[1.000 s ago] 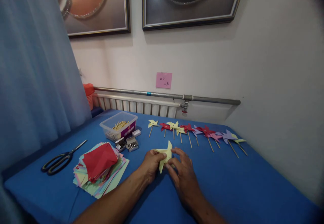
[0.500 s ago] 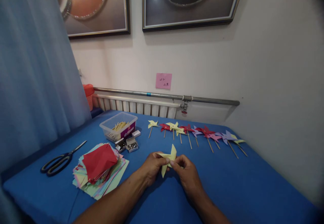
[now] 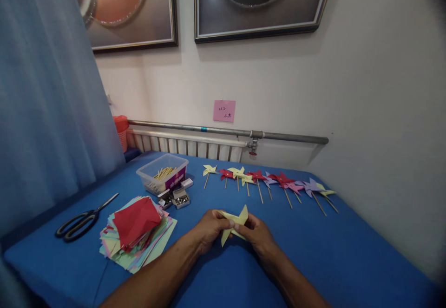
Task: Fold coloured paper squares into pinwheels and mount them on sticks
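Note:
Between my hands, above the blue-covered table (image 3: 306,257), is a pale yellow paper pinwheel (image 3: 240,217) with folded blades and no stick visible on it. My left hand (image 3: 211,229) grips it from the left, thumb near its centre. From the other side, my right hand (image 3: 256,233) pinches it, its thumb also close to the middle. The fingers behind the paper are mostly hidden. Farther back lies a row of finished-looking pinwheels on sticks, among them a red pinwheel (image 3: 281,180) and a purple pinwheel (image 3: 311,186).
Left of my hands lies a stack of coloured paper (image 3: 139,226), with black-handled scissors (image 3: 81,222) beside it. Behind stand a clear plastic tub (image 3: 162,173) of sticks and a small open box (image 3: 181,198) of metal pins. A blue curtain (image 3: 52,89) hangs at the left.
The yellow pinwheel has turned and tilted slightly in my hands. My right hand has shifted a little, its thumb now lying flatter over the paper near the centre.

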Tool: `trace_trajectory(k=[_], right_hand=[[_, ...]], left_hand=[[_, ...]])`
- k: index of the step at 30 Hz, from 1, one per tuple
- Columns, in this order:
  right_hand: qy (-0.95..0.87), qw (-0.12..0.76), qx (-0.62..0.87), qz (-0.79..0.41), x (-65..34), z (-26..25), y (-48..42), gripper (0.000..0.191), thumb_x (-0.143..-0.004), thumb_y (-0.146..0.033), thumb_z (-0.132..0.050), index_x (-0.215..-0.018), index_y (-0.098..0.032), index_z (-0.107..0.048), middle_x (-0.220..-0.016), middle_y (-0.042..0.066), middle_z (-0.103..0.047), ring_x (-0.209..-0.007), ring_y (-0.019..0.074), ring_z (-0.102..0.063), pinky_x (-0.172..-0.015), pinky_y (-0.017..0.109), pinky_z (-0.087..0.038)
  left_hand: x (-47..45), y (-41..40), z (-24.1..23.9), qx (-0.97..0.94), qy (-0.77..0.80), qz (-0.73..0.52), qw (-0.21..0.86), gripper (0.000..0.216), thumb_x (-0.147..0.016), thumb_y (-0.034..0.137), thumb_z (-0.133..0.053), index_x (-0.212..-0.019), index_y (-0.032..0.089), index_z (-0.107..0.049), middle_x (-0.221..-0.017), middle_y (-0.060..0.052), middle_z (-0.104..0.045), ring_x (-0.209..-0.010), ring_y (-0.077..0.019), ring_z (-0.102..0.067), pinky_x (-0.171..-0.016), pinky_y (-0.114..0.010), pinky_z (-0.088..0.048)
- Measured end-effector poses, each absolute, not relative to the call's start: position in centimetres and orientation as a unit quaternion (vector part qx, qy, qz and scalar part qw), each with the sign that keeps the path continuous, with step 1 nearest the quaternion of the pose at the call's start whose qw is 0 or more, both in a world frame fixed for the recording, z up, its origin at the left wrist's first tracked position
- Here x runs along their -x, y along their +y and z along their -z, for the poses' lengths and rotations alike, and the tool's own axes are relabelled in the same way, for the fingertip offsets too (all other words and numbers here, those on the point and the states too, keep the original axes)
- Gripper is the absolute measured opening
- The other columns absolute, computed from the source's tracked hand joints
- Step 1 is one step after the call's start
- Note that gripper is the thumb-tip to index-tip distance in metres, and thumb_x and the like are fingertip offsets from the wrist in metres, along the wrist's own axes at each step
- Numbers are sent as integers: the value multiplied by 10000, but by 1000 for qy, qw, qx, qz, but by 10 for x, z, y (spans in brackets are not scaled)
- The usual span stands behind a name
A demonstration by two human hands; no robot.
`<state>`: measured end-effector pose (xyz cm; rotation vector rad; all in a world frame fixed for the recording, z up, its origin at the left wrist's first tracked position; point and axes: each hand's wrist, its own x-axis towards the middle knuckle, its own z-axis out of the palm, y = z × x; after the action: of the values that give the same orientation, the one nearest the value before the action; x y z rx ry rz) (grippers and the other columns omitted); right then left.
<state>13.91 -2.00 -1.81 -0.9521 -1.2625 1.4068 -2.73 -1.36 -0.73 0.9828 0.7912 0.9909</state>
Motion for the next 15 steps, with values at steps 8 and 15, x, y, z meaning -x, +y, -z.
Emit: trace_trajectory(k=[8,15], right_hand=[[-503,492,389,-595,-135,20,-19,524,-587,-515,-900,-939,-159,-744,-899,101,-787,-861,296,-725,-793,388,-552],[-501,469,391,-613,-137,15,-26,531,-634,-558,-877,-961,-159,-749,-841,78,-781,-761,248,-709,-730,346,-523]], left_hand=[[26,-17,-2,-493,395,-415,656,257,-589,307,-726,-711,83,-701,-550,-26,-608,-474,-101,-481,-512,-240,-336],[27,-19,-7,-526,419,-396,625,217,-616,327,-692,-646,117,-645,-506,12,-555,-437,-80,-420,-472,-230,-277]])
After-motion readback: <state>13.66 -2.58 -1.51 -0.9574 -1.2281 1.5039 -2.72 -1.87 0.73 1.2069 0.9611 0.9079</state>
